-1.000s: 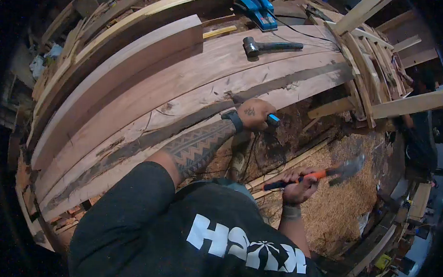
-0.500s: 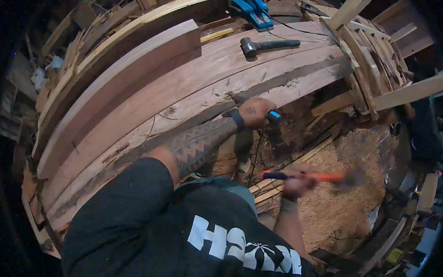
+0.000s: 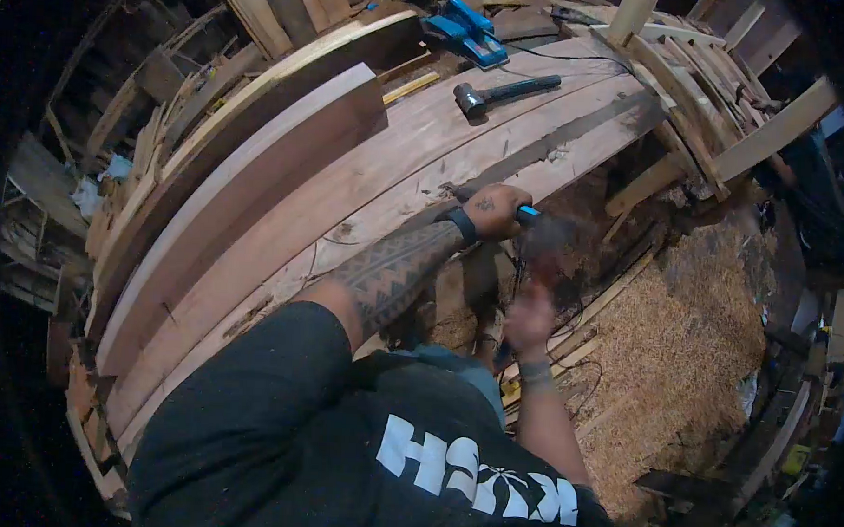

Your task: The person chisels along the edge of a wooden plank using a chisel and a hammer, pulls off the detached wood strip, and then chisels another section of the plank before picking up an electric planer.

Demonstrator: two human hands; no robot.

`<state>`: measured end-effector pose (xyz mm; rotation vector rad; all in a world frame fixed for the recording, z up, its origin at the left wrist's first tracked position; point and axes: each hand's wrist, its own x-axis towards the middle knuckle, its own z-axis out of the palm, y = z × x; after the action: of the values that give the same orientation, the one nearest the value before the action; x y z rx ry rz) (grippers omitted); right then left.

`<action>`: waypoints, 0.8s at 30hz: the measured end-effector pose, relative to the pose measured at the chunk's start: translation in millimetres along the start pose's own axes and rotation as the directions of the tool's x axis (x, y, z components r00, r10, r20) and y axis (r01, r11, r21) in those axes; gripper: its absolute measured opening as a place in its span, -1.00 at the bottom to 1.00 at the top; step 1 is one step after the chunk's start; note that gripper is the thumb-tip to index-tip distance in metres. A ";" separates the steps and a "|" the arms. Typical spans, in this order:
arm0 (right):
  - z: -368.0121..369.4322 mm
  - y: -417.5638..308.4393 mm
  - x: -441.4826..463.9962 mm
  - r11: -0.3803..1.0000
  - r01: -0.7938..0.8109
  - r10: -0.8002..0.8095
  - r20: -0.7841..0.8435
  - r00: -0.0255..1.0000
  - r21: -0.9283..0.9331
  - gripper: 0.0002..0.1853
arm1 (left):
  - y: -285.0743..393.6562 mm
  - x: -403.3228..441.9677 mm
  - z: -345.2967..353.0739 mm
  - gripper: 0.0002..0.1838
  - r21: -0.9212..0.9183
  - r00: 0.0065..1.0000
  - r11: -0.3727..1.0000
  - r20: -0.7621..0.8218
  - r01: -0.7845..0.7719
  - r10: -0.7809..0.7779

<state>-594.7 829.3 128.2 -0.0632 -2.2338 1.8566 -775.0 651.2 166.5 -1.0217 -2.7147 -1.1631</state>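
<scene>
My left hand, with a dark watch at its wrist, is wrapped round a tool whose blue end sticks out beside the plank edge. The rest of that tool is hidden in the fist. My right hand is closed round a hammer and smeared by motion. The blurred hammer head is close to the blue end; whether they touch cannot be made out. Beneath my left forearm runs a long curved plank with a dark rough strip.
A dark mallet lies on the planks, near a blue power tool with a cable. A thick curved board stands at the left. Wooden slats rise at the upper right. Wood shavings cover the ground lower right.
My right hand has swung the hammer up and leftward, from over the shavings to beside the blue end. My left hand keeps its grip. The view has shifted slightly.
</scene>
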 end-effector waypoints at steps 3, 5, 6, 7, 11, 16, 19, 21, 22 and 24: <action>-10.1 20.5 1.1 0.616 -0.389 0.289 0.263 0.921 0.685 -0.75 | 3.3 5.4 -6.5 -0.73 0.019 1.000 1.000 0.015 -0.014 0.014; -14.4 5.2 -2.2 0.453 -0.297 0.224 0.215 0.950 0.840 -0.75 | 0.9 -3.1 -7.1 -0.74 0.004 1.000 1.000 0.019 0.005 -0.005; -18.3 -8.8 -2.1 0.697 -0.097 0.089 0.049 0.995 0.710 -0.76 | 1.5 -3.1 -6.5 -0.74 -0.028 1.000 0.999 0.015 0.021 -0.021; -17.4 -24.8 3.6 0.858 0.126 -0.100 -0.078 0.992 0.498 -0.77 | 1.5 1.8 -9.0 -0.74 -0.058 1.000 0.998 0.003 0.030 -0.030; 9.6 37.3 16.4 0.926 0.028 0.036 0.161 0.986 -0.376 -0.76 | -9.4 2.0 -0.8 -0.78 -0.089 1.000 0.996 0.010 0.009 -0.008; -4.1 -29.7 3.0 0.855 0.020 0.009 -0.053 0.999 0.519 -0.68 | -23.7 -0.2 10.1 -0.76 -0.021 0.994 0.998 -0.089 -0.066 0.064; -5.2 23.3 10.7 0.779 -0.413 0.339 0.238 0.910 0.472 -0.68 | -20.9 1.6 5.9 -0.73 -0.062 0.998 0.997 -0.048 -0.053 0.050; -11.0 20.2 9.2 0.798 -0.524 0.457 0.270 0.848 0.296 -0.68 | -13.3 1.2 -1.1 -0.72 -0.086 1.000 0.996 -0.003 -0.026 0.026; -9.7 2.3 15.3 0.824 -0.538 0.489 0.254 0.834 0.180 -0.67 | -11.1 2.5 -4.7 -0.72 -0.093 1.000 0.996 -0.001 -0.015 0.014; -17.6 -2.1 16.6 0.818 -0.544 0.494 0.256 0.831 0.188 -0.64 | -11.5 -0.6 -4.9 -0.73 -0.077 1.000 0.997 -0.008 0.006 -0.006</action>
<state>-606.9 848.9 135.7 -0.5238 -2.2332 2.5238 -782.2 641.9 162.4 -1.0154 -2.6880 -1.2798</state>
